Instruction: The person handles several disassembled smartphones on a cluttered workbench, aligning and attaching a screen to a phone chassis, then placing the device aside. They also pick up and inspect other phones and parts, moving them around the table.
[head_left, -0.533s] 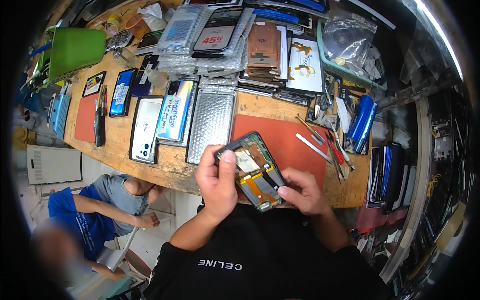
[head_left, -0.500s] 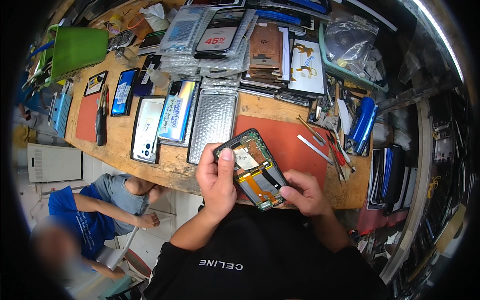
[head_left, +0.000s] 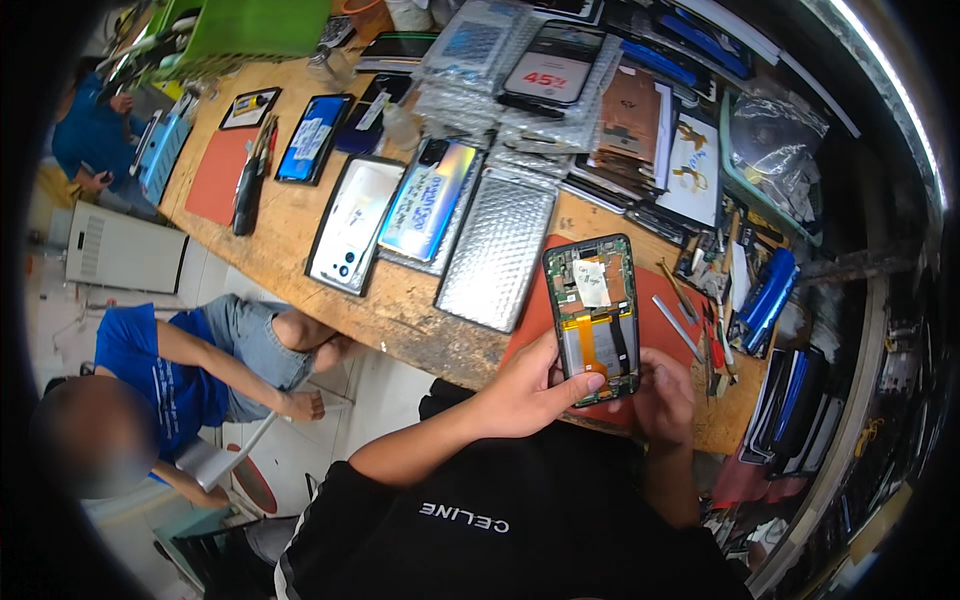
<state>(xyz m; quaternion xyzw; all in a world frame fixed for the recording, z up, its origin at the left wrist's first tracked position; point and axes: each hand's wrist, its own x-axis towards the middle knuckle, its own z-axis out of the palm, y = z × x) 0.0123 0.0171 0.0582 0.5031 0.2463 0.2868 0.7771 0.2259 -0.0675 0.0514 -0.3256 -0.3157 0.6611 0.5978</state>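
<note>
A phone with its back cover off [head_left: 607, 330] stands tilted up in front of me, showing green circuit boards, a pale label, an orange ribbon cable and a grey battery. My left hand [head_left: 530, 390] grips its lower left side, the thumb lying over the bottom of the frame. Beside the lower right edge is my right hand [head_left: 668, 395], its fingers loosely bent and nothing visible in them. Part of that hand is close to the phone's edge; I cannot tell whether they touch. Under the phone lies a red mat [head_left: 538, 325].
Left of the mat lie a bubble-wrap pouch [head_left: 497, 250], a shiny blue phone [head_left: 430, 200] and a white phone [head_left: 357, 225]. Tweezers and hand tools [head_left: 715, 340] lie to the right. Stacked wrapped screens [head_left: 470, 60] fill the back. A person in a blue shirt [head_left: 150, 350] sits at the left.
The phone has turned more upright and shifted right in the view. My left hand has moved to its lower side, and my right thumb has come off its front. The view has turned.
</note>
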